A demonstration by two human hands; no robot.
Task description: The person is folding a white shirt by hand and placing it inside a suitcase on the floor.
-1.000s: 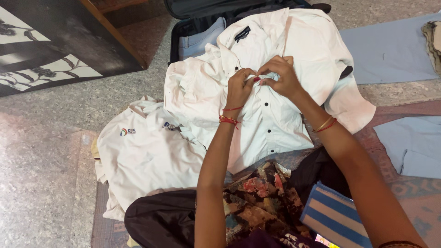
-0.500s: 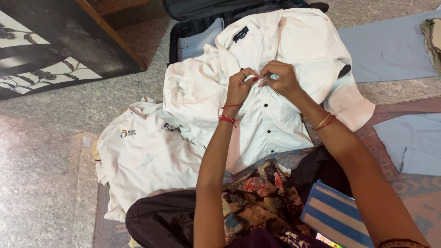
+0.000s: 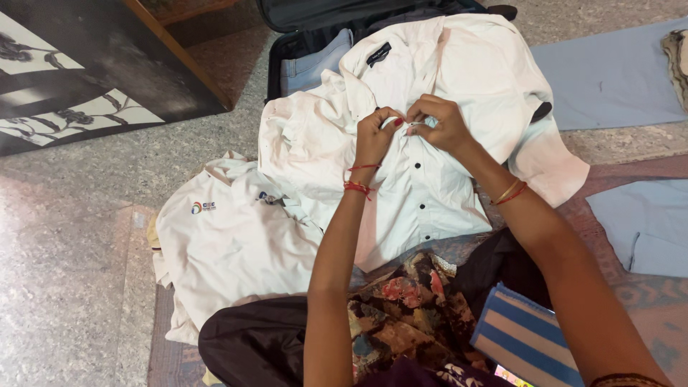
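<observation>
Fingertips of both hands meet at the button placket of a white shirt (image 3: 430,165), just below its collar: the left hand (image 3: 374,136) pinches one edge of the front, the right hand (image 3: 441,123) pinches the other, each closed narrowly on cloth so the two edges sit together over a dark button. The shirt lies face up and spread flat, which keeps the placket straight under the fingers; its collar end rests over the lip of an open suitcase (image 3: 308,43) beyond the hands. Left of the left forearm lies a second white shirt (image 3: 229,251) with a small chest emblem. Nearer the body sit dark and patterned clothes (image 3: 401,315) and a striped blue cloth (image 3: 523,337). Pale blue garments (image 3: 609,72) lie to the right. Everything rests on a speckled stone floor (image 3: 72,272) and a patterned rug (image 3: 645,301)
</observation>
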